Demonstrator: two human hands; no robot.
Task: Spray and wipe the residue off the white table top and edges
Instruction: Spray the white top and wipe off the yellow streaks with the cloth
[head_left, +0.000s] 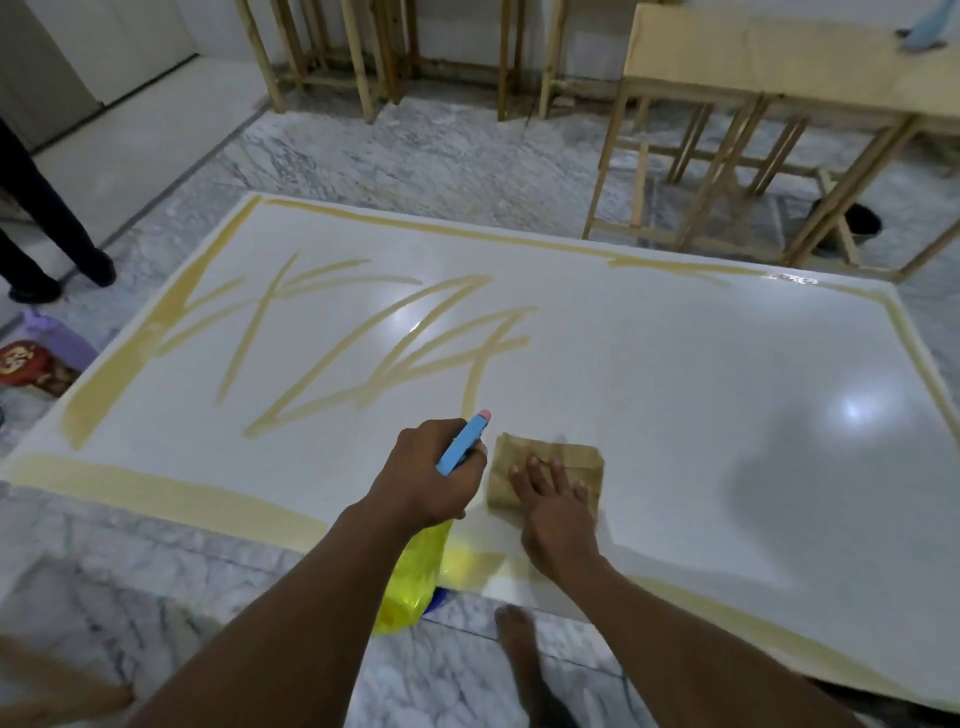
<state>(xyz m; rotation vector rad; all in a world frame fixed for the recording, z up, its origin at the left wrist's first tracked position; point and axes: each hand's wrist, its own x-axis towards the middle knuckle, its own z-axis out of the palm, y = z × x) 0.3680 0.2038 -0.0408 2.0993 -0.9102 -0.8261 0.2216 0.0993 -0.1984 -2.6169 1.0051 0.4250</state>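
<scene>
The white table top (675, 374) fills the middle of the view. Yellowish residue (384, 358) runs in zigzag streaks over its left half and in bands along its edges. My left hand (431, 473) grips a spray bottle (410, 577) with a yellow body and a blue trigger head tipped pink, nozzle aimed at the streaks. My right hand (556, 504) lies flat with spread fingers on a folded brownish cloth (545, 462) near the table's front edge. The right half of the top looks glossy and free of streaks.
Wooden frame tables (727, 130) stand at the back and back right on the marble floor (441, 150). A person's dark legs and shoes (47, 228) are at the far left, beside a purple item with a printed packet (31, 358). My bare foot (519, 654) stands by the front edge.
</scene>
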